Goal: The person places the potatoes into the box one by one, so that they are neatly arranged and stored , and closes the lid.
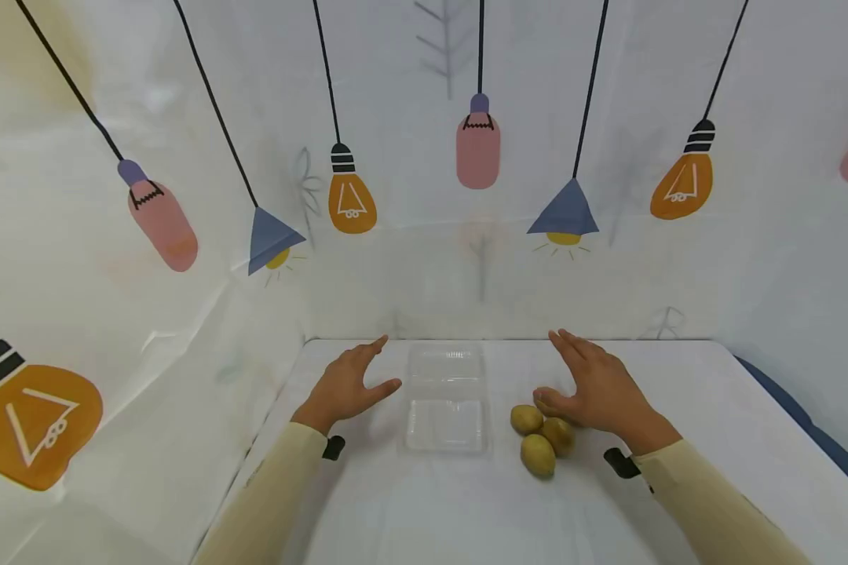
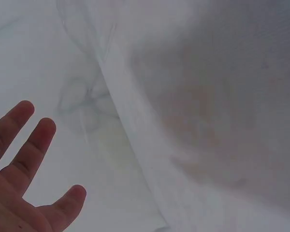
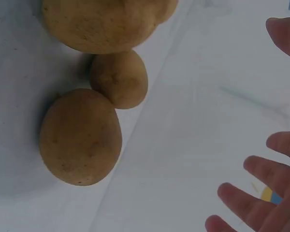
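Observation:
My left hand (image 1: 346, 384) is held over the table to the left of a clear plastic container (image 1: 445, 428), its thumb and fingers spread apart with nothing between them. The container lies with its lid folded back, lid part at the far side. Over on the right, several potatoes (image 1: 539, 455) sit in a small cluster on the table. My right hand (image 1: 597, 388) hovers just above the far side of that cluster, fingers extended, and partly hides one potato. In the right wrist view, potatoes (image 3: 80, 137) lie beside the spread fingers (image 3: 246, 205), which grip nothing.
A white cloth covers the table (image 1: 466, 510). Behind it hangs a pale sheet (image 1: 396, 275) printed with lamps and bulbs, which also runs along the left side. Dark blue fabric (image 1: 813, 424) shows past the table's right edge.

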Action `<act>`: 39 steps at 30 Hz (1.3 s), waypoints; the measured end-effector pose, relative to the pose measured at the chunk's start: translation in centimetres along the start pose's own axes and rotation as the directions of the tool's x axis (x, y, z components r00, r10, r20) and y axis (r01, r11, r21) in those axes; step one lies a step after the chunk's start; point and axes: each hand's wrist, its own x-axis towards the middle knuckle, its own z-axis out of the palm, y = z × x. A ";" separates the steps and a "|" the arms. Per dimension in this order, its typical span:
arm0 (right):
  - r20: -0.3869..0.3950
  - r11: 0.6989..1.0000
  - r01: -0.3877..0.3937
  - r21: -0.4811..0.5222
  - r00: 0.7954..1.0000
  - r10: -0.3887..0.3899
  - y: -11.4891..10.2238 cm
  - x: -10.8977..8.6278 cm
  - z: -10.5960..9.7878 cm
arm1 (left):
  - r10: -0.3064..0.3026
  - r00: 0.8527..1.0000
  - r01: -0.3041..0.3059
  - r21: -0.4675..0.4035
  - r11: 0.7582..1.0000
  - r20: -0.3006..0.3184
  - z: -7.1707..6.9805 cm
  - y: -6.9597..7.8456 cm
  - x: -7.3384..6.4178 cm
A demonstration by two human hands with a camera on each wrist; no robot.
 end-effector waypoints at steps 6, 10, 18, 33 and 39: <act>-0.021 0.999 0.043 0.019 0.999 -0.043 -0.3 -1.2 0.5 | -0.057 0.996 0.064 -0.094 0.994 0.073 1.3 -0.2 -1.8; -0.021 0.998 0.057 0.039 0.998 -0.056 -0.5 -2.1 1.0 | -0.083 0.990 0.099 -0.146 0.984 0.115 1.9 0.1 -2.5; -0.038 0.993 0.059 0.106 0.998 -0.055 -0.8 -3.8 2.4 | -0.071 0.986 0.101 -0.201 0.974 0.154 3.8 0.7 -3.5; -0.090 0.978 0.130 0.164 0.989 -0.116 -1.7 -5.5 3.1 | 0.004 0.991 0.028 -0.242 0.970 0.130 5.3 0.3 -3.9; -0.081 0.974 0.118 0.191 0.991 -0.104 -1.5 -5.7 3.2 | 0.010 0.990 0.025 -0.252 0.967 0.140 5.1 0.7 -3.9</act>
